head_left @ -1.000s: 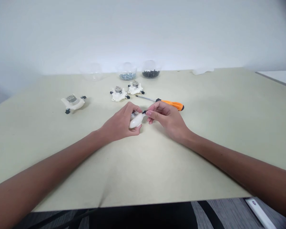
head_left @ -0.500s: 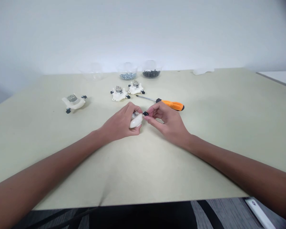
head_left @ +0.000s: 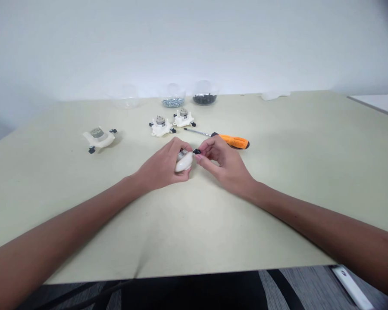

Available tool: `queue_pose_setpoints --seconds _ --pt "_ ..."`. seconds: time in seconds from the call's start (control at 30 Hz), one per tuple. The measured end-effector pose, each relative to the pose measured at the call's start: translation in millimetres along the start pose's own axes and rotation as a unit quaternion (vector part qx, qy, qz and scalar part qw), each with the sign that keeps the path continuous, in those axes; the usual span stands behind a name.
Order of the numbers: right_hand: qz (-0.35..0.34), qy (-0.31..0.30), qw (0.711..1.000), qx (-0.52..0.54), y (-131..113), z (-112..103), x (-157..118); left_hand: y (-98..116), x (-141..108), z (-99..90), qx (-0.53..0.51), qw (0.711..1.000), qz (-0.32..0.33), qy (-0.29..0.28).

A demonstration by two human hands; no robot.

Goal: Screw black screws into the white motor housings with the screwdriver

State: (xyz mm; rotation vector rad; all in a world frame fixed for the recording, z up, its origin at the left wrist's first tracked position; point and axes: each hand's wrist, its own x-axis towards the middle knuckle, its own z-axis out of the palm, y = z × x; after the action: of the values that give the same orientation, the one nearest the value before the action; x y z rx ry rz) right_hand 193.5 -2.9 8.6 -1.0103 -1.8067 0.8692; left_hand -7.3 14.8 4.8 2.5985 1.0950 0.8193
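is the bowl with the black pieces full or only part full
Part full: the black pieces lie low in the bowl, with clear wall showing above them.

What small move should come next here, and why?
Probably a gentle settling of the black piece by the right hand: its fingertips are already at that piece, beside the white part's edge, while the left hand holds the white part.
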Motion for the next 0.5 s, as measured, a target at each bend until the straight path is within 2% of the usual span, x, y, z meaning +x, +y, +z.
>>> queue_pose_setpoints --seconds 0.2,0.5 --pt "0.028 0.010 1.000 -0.001 -0.1 0.5 0.8 -1.3 -0.2 1.3 -0.005 1.000 0.003 -0.005" --pt "0.031 0.022 0.999 0.019 -1.5 1.1 1.0 -0.6 -0.1 0.1 -0.008 1.000 -0.001 -0.009"
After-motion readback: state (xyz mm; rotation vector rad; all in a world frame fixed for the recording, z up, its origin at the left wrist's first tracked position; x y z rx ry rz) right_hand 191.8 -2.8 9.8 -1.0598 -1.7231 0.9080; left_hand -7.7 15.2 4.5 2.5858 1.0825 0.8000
